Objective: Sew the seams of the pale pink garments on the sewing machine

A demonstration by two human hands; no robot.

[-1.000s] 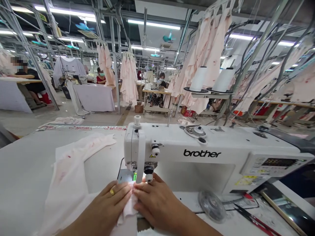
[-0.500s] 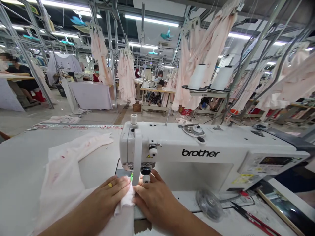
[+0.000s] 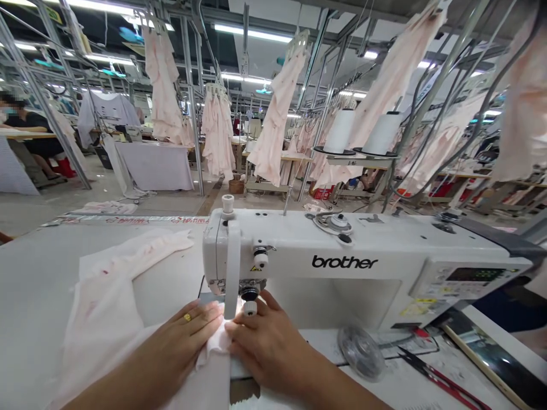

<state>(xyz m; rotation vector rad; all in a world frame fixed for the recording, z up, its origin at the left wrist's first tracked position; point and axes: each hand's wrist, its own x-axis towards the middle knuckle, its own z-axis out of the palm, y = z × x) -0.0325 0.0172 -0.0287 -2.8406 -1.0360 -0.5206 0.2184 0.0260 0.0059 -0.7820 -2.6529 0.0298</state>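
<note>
My left hand (image 3: 183, 339), with a gold ring on one finger, rests on a fold of pale pink fabric (image 3: 216, 344) just in front of the sewing machine's needle. My right hand (image 3: 267, 344) presses the same fold from the other side, its fingertips near the presser foot. The white Brother sewing machine (image 3: 342, 267) stands directly ahead. Its needle and the fabric beneath it are mostly hidden by the machine's front and my fingers. More of the pink garment (image 3: 102, 302), with faint red marks, lies spread over the white work table (image 3: 38, 285) to the left.
A transparent round disc (image 3: 361, 352) and red-handled scissors (image 3: 440, 376) lie right of my right hand. Two white thread cones (image 3: 363, 134) stand behind the machine. Pink garments (image 3: 217, 134) hang from overhead rails, and seated co-workers (image 3: 25, 125) work farther back.
The view has drifted left and up, so the machine sits further left. A pink garment on the overhead rail has moved left. Both hands stay on the fabric near the needle.
</note>
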